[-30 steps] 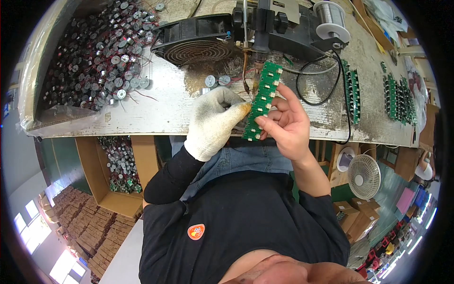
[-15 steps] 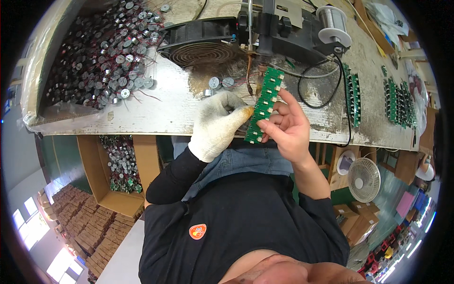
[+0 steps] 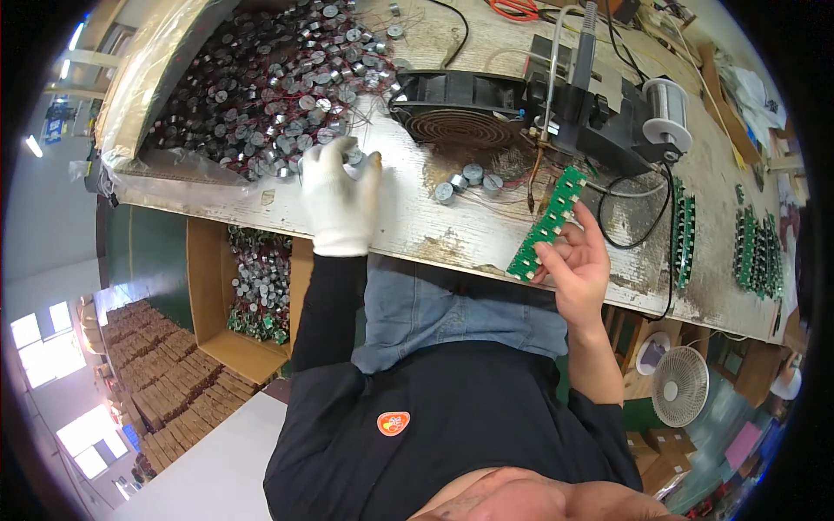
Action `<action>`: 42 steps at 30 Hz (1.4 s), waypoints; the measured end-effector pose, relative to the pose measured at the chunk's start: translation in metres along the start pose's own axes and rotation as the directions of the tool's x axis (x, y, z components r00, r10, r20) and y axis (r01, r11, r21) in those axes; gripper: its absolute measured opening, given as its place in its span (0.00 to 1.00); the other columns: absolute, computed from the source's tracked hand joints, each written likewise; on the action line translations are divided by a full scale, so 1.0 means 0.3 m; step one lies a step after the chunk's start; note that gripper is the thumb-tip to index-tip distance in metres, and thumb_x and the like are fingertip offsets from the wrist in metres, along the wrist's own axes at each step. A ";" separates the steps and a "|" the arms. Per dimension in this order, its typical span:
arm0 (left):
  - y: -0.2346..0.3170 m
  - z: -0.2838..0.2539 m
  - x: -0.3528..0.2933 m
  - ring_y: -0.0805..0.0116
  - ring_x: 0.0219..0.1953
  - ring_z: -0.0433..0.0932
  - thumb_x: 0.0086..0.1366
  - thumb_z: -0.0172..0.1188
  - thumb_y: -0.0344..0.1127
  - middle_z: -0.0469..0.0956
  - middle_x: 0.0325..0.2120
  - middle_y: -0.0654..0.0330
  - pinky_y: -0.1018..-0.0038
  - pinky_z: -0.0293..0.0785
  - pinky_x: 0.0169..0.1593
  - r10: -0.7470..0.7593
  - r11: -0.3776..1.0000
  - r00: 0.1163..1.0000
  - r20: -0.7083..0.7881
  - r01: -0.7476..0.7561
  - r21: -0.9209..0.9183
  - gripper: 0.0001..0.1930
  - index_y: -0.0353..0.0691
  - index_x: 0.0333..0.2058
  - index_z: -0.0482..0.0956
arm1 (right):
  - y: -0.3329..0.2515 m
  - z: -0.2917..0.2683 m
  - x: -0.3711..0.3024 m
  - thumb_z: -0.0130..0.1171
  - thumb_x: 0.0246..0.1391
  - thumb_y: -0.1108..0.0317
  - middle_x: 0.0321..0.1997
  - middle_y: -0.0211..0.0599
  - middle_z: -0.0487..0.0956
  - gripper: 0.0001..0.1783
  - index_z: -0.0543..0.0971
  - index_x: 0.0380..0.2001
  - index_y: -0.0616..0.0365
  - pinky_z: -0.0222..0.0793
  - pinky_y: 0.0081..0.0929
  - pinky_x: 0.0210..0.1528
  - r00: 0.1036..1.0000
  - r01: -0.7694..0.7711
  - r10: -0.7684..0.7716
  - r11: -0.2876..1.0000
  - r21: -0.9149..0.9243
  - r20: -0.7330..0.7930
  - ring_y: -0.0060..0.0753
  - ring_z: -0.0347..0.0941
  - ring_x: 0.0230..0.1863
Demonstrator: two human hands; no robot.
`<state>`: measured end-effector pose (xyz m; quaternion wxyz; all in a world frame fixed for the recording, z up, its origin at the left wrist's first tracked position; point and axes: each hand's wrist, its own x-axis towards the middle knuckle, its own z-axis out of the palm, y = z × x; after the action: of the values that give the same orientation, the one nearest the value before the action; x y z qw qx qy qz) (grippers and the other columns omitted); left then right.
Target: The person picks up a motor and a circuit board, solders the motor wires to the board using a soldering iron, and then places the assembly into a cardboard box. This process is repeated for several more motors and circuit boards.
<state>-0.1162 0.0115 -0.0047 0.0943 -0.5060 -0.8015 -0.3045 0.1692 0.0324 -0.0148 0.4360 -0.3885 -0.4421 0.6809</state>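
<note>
My right hand (image 3: 580,265), bare, pinches a long green circuit board strip (image 3: 549,224) by its lower part. The strip tilts over the table's front edge, with small pale connectors along it. My left hand (image 3: 337,195), in a white knitted glove, reaches to the near edge of a heap of small round metal motors (image 3: 261,95) with thin red wires. Its thumb and fingers are apart, and one motor (image 3: 354,157) shows between them; whether they touch it I cannot tell. Three loose motors, one of them the nearest motor (image 3: 445,193), lie between my hands.
Beyond the strip stands a soldering rig (image 3: 608,104) with a solder spool (image 3: 667,113). A black fan (image 3: 460,108) lies beside it. More board strips (image 3: 685,239) rest at the right, past a looped black cable (image 3: 638,239). Below the table's left is a carton (image 3: 208,304) of parts.
My left hand has left the board strip and moved left to the motor heap, its fingers spreading. My right hand still holds the strip. The whole view has shifted.
</note>
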 end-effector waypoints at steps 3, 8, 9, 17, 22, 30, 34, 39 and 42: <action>-0.021 -0.027 0.057 0.56 0.33 0.77 0.54 0.66 0.45 0.76 0.32 0.53 0.67 0.73 0.37 -0.162 0.974 0.955 0.250 0.115 0.194 0.18 0.38 0.37 0.78 | 0.003 0.002 0.004 0.57 0.51 0.85 0.43 0.44 0.74 0.37 0.54 0.63 0.64 0.73 0.16 0.23 1.000 0.002 -0.002 1.000 0.003 0.016 0.22 0.75 0.28; -0.021 -0.015 -0.004 0.55 0.29 0.78 0.55 0.65 0.41 0.77 0.28 0.52 0.64 0.73 0.34 -0.044 0.999 0.967 0.249 0.039 0.028 0.13 0.38 0.28 0.75 | 0.008 -0.001 -0.001 0.57 0.51 0.85 0.43 0.44 0.74 0.37 0.54 0.63 0.64 0.73 0.16 0.23 1.000 0.015 -0.015 1.000 0.006 0.016 0.22 0.75 0.28; -0.016 -0.018 -0.022 0.56 0.27 0.78 0.55 0.64 0.38 0.77 0.25 0.53 0.66 0.72 0.34 -0.050 0.998 0.967 0.250 0.059 -0.027 0.11 0.37 0.27 0.74 | 0.009 -0.001 0.000 0.57 0.50 0.85 0.43 0.44 0.74 0.37 0.54 0.63 0.64 0.73 0.16 0.23 0.999 0.024 -0.025 1.000 0.006 0.022 0.22 0.75 0.29; 0.022 -0.073 -0.072 0.76 0.24 0.77 0.58 0.61 0.28 0.80 0.27 0.55 0.79 0.72 0.29 -0.238 0.751 0.936 0.258 0.346 -0.562 0.07 0.30 0.32 0.74 | 0.004 -0.001 0.009 0.58 0.48 0.85 0.46 0.44 0.72 0.42 0.52 0.64 0.63 0.74 0.16 0.25 0.999 0.003 -0.004 1.000 0.019 0.038 0.22 0.75 0.29; 0.073 -0.088 -0.075 0.79 0.20 0.73 0.65 0.56 0.29 0.80 0.33 0.50 0.85 0.68 0.24 -0.243 0.424 0.899 0.366 0.437 -0.793 0.09 0.31 0.38 0.66 | -0.009 0.004 0.013 0.60 0.45 0.87 0.51 0.47 0.68 0.47 0.49 0.66 0.62 0.75 0.16 0.26 0.993 0.073 -0.070 0.997 -0.028 0.095 0.23 0.74 0.29; 0.146 -0.036 -0.168 0.69 0.32 0.80 0.65 0.58 0.34 0.79 0.37 0.47 0.78 0.77 0.38 -0.118 0.107 0.721 0.682 0.692 -0.714 0.20 0.27 0.49 0.63 | -0.005 0.000 0.011 0.60 0.46 0.86 0.47 0.46 0.70 0.48 0.47 0.67 0.58 0.76 0.18 0.28 0.997 -0.044 0.045 0.999 -0.023 0.064 0.25 0.76 0.31; 0.167 -0.003 -0.202 0.71 0.35 0.79 0.62 0.61 0.30 0.80 0.34 0.54 0.77 0.76 0.39 0.031 0.463 0.881 0.472 0.405 -0.788 0.11 0.28 0.40 0.77 | -0.020 0.002 0.009 0.59 0.48 0.86 0.44 0.46 0.74 0.48 0.45 0.67 0.57 0.76 0.19 0.28 0.993 -0.086 0.086 0.996 -0.003 0.078 0.27 0.78 0.30; 0.205 -0.009 -0.159 0.69 0.30 0.79 0.60 0.62 0.26 0.79 0.29 0.56 0.80 0.74 0.35 0.314 0.751 0.914 0.257 -0.073 -0.656 0.08 0.30 0.38 0.79 | -0.016 -0.006 0.012 0.58 0.49 0.85 0.44 0.46 0.74 0.47 0.45 0.67 0.57 0.76 0.18 0.27 0.991 -0.081 0.079 0.997 0.013 0.104 0.26 0.78 0.29; 0.233 -0.006 -0.161 0.71 0.27 0.78 0.60 0.60 0.26 0.78 0.28 0.56 0.81 0.73 0.31 0.312 0.775 0.904 0.292 -0.064 -0.629 0.06 0.31 0.37 0.78 | -0.015 -0.016 0.013 0.59 0.49 0.84 0.45 0.47 0.74 0.47 0.46 0.67 0.57 0.75 0.18 0.27 0.988 -0.099 0.098 0.995 0.004 0.117 0.26 0.77 0.29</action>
<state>-0.0330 -0.0049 0.0020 -0.1990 -0.6372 -0.6082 -0.4294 0.1734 0.0383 -0.0126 0.3769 -0.3672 -0.4439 0.7253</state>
